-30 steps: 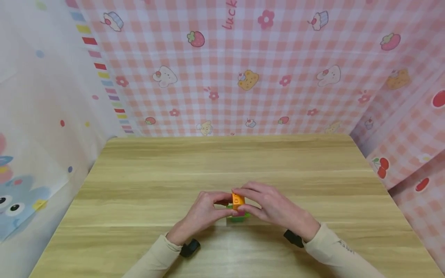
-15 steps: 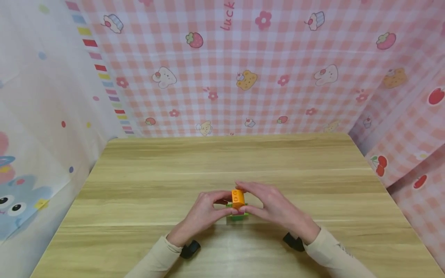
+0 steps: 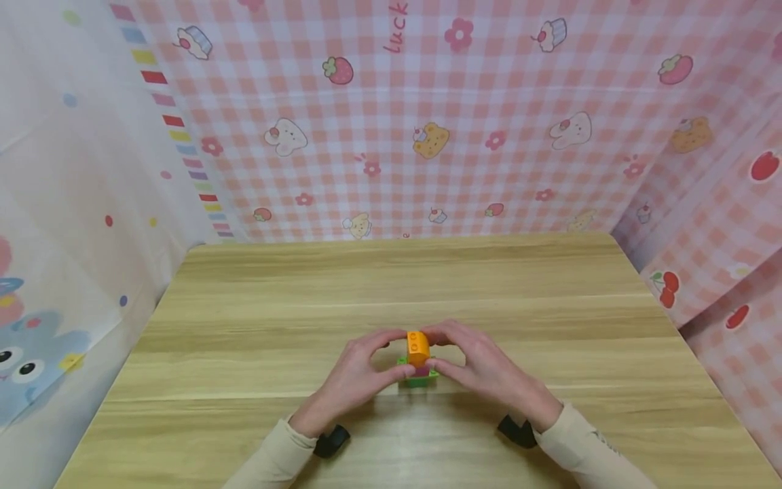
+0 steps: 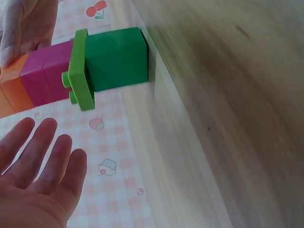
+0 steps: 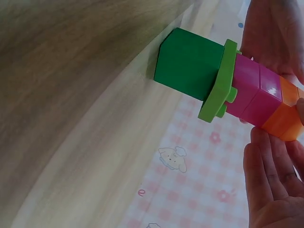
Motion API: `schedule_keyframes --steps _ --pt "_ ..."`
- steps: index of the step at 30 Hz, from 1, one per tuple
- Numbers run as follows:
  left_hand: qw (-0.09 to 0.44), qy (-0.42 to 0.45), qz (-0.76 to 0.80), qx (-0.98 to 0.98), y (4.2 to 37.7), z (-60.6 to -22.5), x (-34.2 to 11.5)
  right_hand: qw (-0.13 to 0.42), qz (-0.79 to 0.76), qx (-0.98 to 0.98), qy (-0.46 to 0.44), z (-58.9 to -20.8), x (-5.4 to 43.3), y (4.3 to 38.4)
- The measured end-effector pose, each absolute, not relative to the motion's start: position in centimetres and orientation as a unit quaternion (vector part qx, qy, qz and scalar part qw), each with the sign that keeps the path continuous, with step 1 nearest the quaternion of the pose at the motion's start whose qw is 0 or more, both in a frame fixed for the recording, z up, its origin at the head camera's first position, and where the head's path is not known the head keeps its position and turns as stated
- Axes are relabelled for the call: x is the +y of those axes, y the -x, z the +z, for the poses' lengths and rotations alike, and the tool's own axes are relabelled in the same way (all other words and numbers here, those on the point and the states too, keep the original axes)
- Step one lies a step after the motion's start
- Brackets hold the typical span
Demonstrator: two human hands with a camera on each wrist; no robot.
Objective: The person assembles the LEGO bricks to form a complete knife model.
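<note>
An orange brick [image 3: 418,348], with studs along one side and a rounded other side, tops a stack of toy bricks. Below it come magenta bricks [image 4: 45,73], a light green plate with studs [image 4: 80,71], and a dark green brick [image 5: 190,64] standing on the table. My left hand [image 3: 360,370] holds the orange brick from the left, thumb on its near side and forefinger at its upper far edge. From the other side my right hand [image 3: 485,363] pinches the same brick between thumb and forefinger. The left hand's other fingers [image 4: 57,166] stretch out beside the stack.
The wooden table [image 3: 275,299] spreads around the stack. A pink checked cloth [image 3: 379,102] hangs behind the far edge, with more cloth at both sides. A black wrist camera [image 3: 332,441] sits under the left wrist, another [image 3: 517,431] under the right.
My right forefinger has moved off the orange brick's top to its far edge, uncovering the studs. The thumbs have drawn slightly apart; the stack stays in place.
</note>
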State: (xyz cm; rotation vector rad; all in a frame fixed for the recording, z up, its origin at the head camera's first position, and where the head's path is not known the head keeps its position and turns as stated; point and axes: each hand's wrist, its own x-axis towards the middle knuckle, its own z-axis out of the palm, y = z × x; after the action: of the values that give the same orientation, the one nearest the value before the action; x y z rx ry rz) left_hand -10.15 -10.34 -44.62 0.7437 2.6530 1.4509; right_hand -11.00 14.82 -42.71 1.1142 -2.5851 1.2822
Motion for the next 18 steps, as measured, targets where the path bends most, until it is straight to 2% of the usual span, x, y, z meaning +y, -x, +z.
schedule_keyframes --steps 8,18 --pt "0.003 -0.219 0.480 0.850 10.3 -44.7 -11.1 -0.017 0.466 -0.832 -0.301 -42.6 15.0 11.7" --pt "-0.024 -0.193 0.483 0.854 10.7 -44.9 -12.1 -0.026 0.495 -0.836 -0.234 -42.6 14.8 13.2"
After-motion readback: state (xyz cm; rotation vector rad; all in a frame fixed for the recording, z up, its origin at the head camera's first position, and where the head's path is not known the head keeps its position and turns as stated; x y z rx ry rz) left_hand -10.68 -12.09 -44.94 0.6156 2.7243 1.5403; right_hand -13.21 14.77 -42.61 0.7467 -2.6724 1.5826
